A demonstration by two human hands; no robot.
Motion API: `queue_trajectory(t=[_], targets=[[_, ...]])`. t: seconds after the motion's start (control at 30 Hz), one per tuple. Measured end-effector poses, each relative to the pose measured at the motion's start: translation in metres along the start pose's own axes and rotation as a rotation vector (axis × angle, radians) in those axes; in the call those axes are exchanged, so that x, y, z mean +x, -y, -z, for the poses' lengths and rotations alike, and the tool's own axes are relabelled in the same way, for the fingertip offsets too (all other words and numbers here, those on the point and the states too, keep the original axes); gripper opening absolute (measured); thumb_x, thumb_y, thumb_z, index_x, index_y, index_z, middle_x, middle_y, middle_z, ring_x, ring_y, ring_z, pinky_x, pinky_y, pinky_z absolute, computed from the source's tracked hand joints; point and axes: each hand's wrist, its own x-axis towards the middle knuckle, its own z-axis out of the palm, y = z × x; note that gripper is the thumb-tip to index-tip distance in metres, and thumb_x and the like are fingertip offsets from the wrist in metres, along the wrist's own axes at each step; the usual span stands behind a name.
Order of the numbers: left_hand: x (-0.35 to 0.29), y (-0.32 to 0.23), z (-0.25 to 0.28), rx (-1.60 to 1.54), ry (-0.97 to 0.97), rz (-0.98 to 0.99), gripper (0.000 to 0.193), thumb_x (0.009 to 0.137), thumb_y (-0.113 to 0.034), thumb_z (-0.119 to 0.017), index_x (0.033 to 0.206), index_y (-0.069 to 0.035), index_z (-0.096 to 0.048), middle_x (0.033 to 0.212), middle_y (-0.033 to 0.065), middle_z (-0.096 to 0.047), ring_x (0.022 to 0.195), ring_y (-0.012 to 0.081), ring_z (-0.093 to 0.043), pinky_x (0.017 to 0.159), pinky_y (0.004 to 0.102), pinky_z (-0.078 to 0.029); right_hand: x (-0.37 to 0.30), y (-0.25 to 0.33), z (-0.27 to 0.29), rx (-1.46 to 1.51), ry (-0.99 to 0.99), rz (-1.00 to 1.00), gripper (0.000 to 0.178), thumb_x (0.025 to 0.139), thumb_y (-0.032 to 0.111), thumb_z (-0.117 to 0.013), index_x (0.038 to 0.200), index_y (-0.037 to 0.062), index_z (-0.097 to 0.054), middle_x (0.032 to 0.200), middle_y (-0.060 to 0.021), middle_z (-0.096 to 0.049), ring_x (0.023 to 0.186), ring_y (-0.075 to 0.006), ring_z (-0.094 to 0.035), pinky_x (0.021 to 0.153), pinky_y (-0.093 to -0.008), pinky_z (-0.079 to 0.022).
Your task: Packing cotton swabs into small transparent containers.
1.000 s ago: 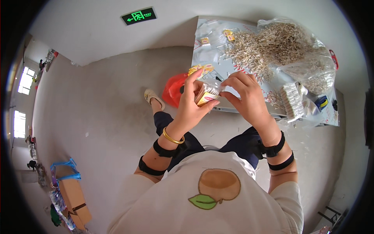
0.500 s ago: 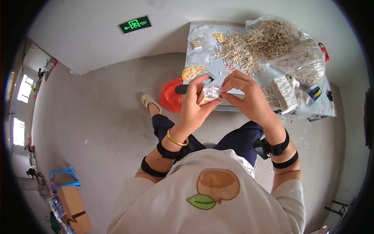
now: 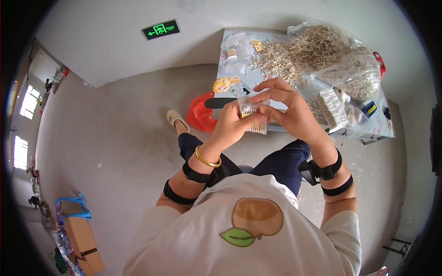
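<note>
Between my two hands is a small clear plastic bag of cotton swabs (image 3: 258, 128), its stick ends pointing toward me and a bit of yellow showing inside. My left hand (image 3: 234, 123) grips the bag's left side, thumb across the front. My right hand (image 3: 286, 106) pinches the bag's upper right part, its other fingers bent over the top. Just beyond, on the table (image 3: 230, 69), lie several yellow-and-white cards (image 3: 225, 84). A big heap of loose cotton swabs (image 3: 294, 57) spreads behind my right hand.
A large clear plastic sack (image 3: 354, 64) partly covers the heap. A stack of filled packs (image 3: 332, 109) stands near the table's right front. Left of the table hangs a red plastic bag (image 3: 200, 115). Cardboard boxes (image 3: 82, 239) stand on the floor at far left.
The bag has turned in my hands, so its swabs now face up toward me and hang lower. My right fingers have shifted over its top.
</note>
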Motion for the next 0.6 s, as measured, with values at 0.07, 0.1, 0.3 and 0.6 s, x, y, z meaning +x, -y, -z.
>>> queue_trajectory(t=[0.07, 0.1, 0.3, 0.6], targets=[[0.003, -0.004, -0.003, -0.003, 0.024, -0.001, 0.014, 0.096, -0.01, -0.075, 0.105, 0.0, -0.07, 0.094, 0.0018, -0.074, 0.09, 0.0071, -0.068, 0.08, 0.025, -0.054, -0.001, -0.001, 0.001, 0.1, -0.033, -0.054, 0.02, 0.09, -0.001, -0.071, 0.109, 0.004, -0.077, 0.121, -0.0102, -0.063, 0.104, -0.0227, -0.067, 0.086, -0.0346, -0.057], [0.003, -0.005, -0.005, -0.004, 0.048, 0.0, 0.014, 0.095, -0.011, -0.075, 0.104, 0.0, -0.07, 0.093, 0.0019, -0.074, 0.09, 0.0074, -0.068, 0.08, 0.0252, -0.055, -0.001, -0.006, 0.005, 0.108, 0.045, -0.031, 0.023, 0.09, -0.002, -0.071, 0.111, 0.0052, -0.077, 0.125, -0.0105, -0.063, 0.109, -0.0233, -0.065, 0.09, -0.036, -0.055], [0.006, -0.006, -0.007, -0.098, 0.123, 0.064, 0.018, 0.094, -0.013, -0.078, 0.104, 0.0, -0.071, 0.096, 0.0048, -0.076, 0.09, 0.0083, -0.07, 0.079, 0.0261, -0.055, -0.002, -0.007, 0.012, 0.152, 0.157, -0.01, 0.022, 0.095, 0.014, -0.073, 0.115, 0.0067, -0.078, 0.134, -0.0121, -0.06, 0.116, -0.024, -0.062, 0.095, -0.0364, -0.053], [0.009, 0.005, -0.005, -0.055, 0.276, 0.14, 0.024, 0.094, -0.01, -0.076, 0.114, 0.001, -0.067, 0.105, 0.0093, -0.075, 0.098, 0.0195, -0.075, 0.09, 0.0309, -0.058, -0.005, -0.022, 0.02, 0.189, 0.303, -0.013, 0.026, 0.099, 0.024, -0.07, 0.115, 0.0038, -0.077, 0.13, -0.0113, -0.06, 0.112, -0.0226, -0.062, 0.092, -0.0342, -0.053]])
